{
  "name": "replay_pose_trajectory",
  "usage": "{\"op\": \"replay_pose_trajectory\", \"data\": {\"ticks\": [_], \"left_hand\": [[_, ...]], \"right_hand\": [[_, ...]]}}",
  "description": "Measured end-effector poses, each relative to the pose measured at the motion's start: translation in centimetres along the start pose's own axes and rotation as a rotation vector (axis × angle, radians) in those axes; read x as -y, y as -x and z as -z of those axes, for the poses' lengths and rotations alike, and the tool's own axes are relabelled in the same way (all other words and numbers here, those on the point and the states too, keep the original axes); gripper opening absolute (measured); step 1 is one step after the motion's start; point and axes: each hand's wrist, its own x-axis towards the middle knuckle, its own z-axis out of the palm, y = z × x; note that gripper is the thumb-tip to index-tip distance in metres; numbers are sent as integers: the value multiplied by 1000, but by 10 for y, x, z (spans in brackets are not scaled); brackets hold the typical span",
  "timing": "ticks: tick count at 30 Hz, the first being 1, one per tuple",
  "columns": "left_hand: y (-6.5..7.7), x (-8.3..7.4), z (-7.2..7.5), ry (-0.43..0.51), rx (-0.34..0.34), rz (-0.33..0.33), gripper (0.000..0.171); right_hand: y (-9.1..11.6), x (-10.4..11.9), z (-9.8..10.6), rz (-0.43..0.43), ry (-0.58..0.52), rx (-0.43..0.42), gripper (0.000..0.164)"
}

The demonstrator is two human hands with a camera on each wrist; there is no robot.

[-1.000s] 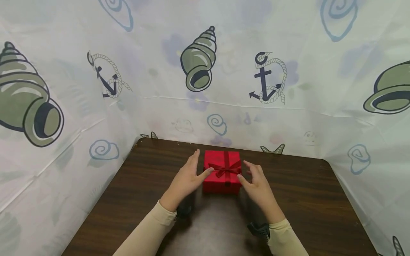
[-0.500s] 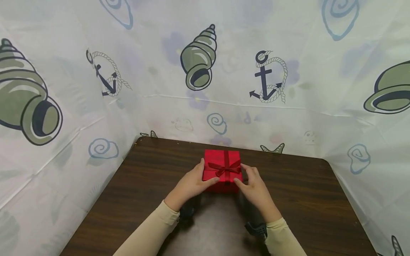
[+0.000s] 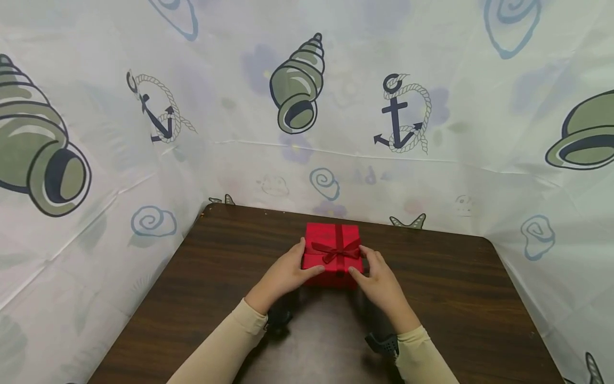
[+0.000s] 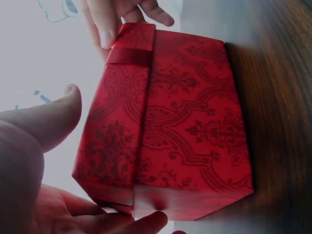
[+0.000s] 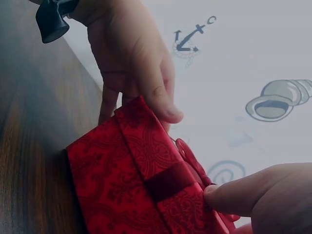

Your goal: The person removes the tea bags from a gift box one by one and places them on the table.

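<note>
A red gift box [image 3: 332,234] with a damask pattern and a dark red ribbon bow [image 3: 331,252] stands near the far edge of the brown table. My left hand [image 3: 283,274] holds its left side, fingers along the wall and thumb over the front of the lid. On the other side my right hand [image 3: 382,280] grips the right wall, its thumb at the lid's front edge. In the left wrist view the lid [image 4: 114,117] sits on the box body [image 4: 195,117]. The fingertips behind the box are partly hidden.
The wood-grain table [image 3: 446,298] reaches toward me, with a pale glare patch at the front middle. White cloth [image 3: 230,117] printed with shells and anchors encloses it at the back and sides. Dark devices [image 3: 384,344] are strapped to both wrists.
One second ago both hands stood spread beside the box. They have closed in on its sides, thumbs coming to the lid's front. During the last half second they have hardly moved.
</note>
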Motion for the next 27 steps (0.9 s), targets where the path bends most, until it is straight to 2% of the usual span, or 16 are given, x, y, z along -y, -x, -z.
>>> {"op": "replay_pose_trajectory", "data": {"ticks": [4, 15, 23, 27], "left_hand": [[-1, 4, -1, -8, 8, 12, 114], [-4, 10, -3, 45, 15, 19, 116], [-7, 13, -6, 40, -7, 6, 113], [-9, 15, -7, 58, -17, -26, 109]], "right_hand": [[0, 1, 0, -20, 7, 14, 77], [-5, -1, -3, -63, 37, 40, 85], [-5, -3, -3, -46, 77, 26, 87], [-5, -2, -2, -47, 77, 22, 86]]}}
